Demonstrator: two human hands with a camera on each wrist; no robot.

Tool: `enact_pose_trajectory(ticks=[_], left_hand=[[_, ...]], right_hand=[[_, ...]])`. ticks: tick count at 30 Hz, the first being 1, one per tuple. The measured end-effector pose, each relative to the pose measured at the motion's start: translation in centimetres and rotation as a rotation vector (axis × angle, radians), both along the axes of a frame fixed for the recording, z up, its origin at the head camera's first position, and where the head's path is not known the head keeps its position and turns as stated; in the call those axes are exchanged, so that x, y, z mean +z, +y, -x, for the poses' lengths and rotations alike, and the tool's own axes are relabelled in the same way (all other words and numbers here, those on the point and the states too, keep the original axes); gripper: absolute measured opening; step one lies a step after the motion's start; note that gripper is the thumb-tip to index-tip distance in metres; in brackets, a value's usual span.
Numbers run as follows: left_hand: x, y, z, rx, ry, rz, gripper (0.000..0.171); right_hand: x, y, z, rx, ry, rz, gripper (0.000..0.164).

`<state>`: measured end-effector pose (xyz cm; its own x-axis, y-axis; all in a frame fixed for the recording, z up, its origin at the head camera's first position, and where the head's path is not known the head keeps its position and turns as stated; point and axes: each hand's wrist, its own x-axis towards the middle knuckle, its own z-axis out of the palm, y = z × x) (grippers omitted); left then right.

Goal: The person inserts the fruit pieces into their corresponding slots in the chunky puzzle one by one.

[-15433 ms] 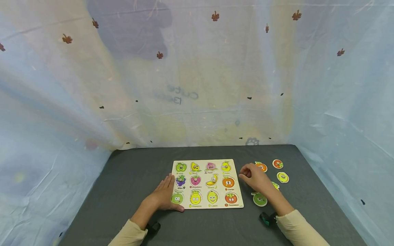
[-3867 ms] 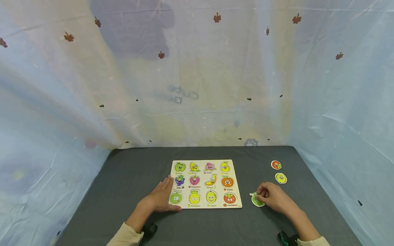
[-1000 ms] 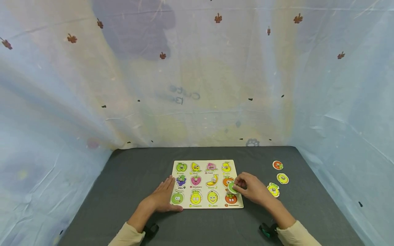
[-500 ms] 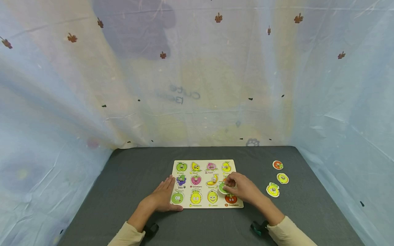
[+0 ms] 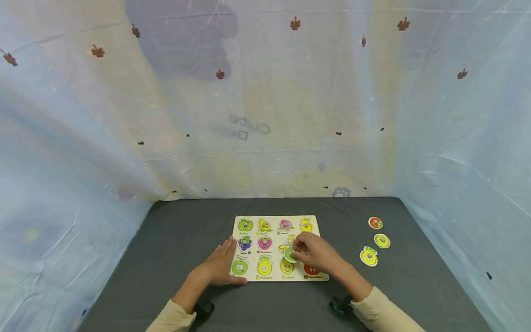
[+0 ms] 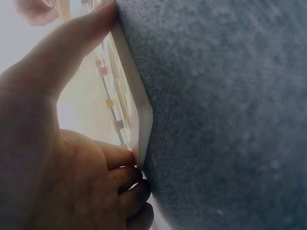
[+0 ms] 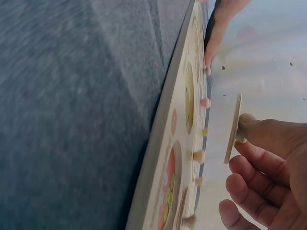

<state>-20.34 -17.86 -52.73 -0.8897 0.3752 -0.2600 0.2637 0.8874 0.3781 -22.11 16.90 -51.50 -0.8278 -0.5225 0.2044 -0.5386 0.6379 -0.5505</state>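
My right hand (image 5: 315,252) pinches a round green fruit puzzle piece (image 5: 289,255) by its knob, over the right half of the wooden fruit puzzle board (image 5: 254,226). In the right wrist view that piece (image 7: 233,129) stands edge-on, raised clear of the board. My left hand (image 5: 217,265) rests along the board's left edge, fingers straight and thumb at the front edge; the left wrist view shows the thumb (image 6: 72,45) against the board's side. Knobbed pieces sit in the back and middle rows. The front row shows printed recesses, including a green melon (image 5: 239,267) and a pineapple (image 5: 264,267).
Right of the board on the dark grey table (image 5: 186,221) lie a yellow pineapple piece (image 5: 368,256), a round yellow piece (image 5: 382,240) and a red persimmon-like piece (image 5: 375,222). Pale printed curtains (image 5: 265,175) enclose the table's back and sides.
The orange piece went from the table into the board. My right hand then picked up the green piece at the right and carried it left over the board. The left hand stayed put.
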Motion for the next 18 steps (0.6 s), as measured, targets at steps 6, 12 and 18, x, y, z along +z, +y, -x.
enact_pose_trajectory(ticks=[6, 12, 18], left_hand=[[0.0, 0.0, 0.0, 0.000, -0.001, -0.005, 0.129], [0.0, 0.1, 0.0, 0.003, -0.005, -0.003, 0.129], [0.1, 0.1, 0.1, 0.004, -0.006, 0.007, 0.129]], right_hand=[[0.0, -1.2, 0.1, 0.007, -0.003, -0.015, 0.016], [0.0, -2.2, 0.3, 0.031, 0.010, -0.018, 0.016], [0.3, -3.0, 0.2, 0.026, -0.012, -0.029, 0.016]])
